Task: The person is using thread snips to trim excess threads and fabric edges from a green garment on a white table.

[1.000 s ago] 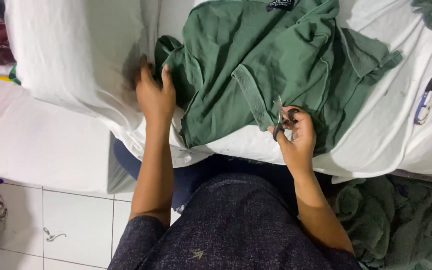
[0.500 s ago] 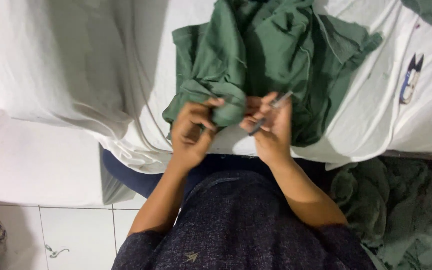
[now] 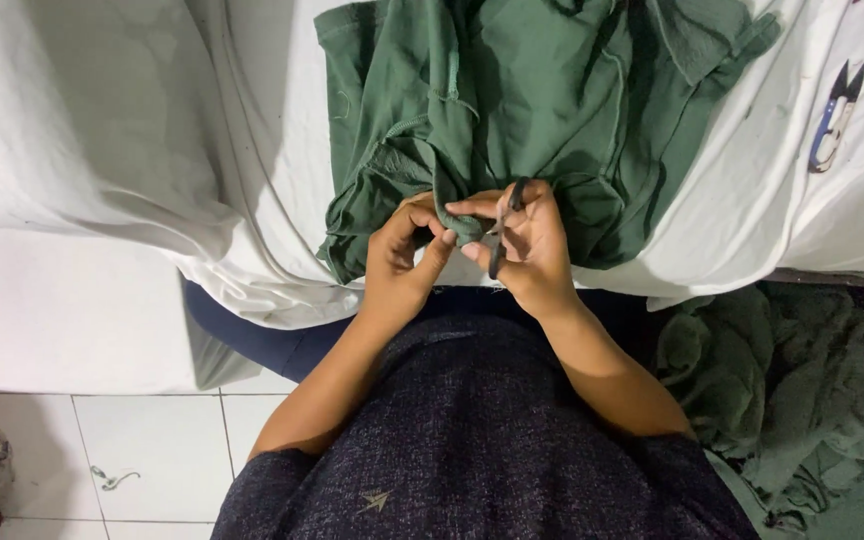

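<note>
- The table (image 3: 132, 130) is covered with a white cloth (image 3: 752, 220), smooth but with soft folds, which hangs over the near edge.
- A green garment (image 3: 562, 110) of soft, matte fabric lies crumpled on the white cloth, with visible seams and a stitched hem; its near edge reaches the hands.
- A pile of green fabric (image 3: 802, 400) of the same colour lies bunched low at the right, beside the person's body.
- The floor (image 3: 142, 440) at the lower left has white square tiles with thin dark joints.
- The left hand (image 3: 402, 255) has its grip closed on a small fold at the garment's near edge, pinched between the thumb and the fingers.
- The right hand (image 3: 527, 240) has its grip closed on a small dark thread snip (image 3: 504, 225), thin and long, just beside the pinched fold.
- A second thread clipper (image 3: 834, 118), with blue handle and dark pointed blades, lies on the white cloth at the far right, well apart from the hands.
</note>
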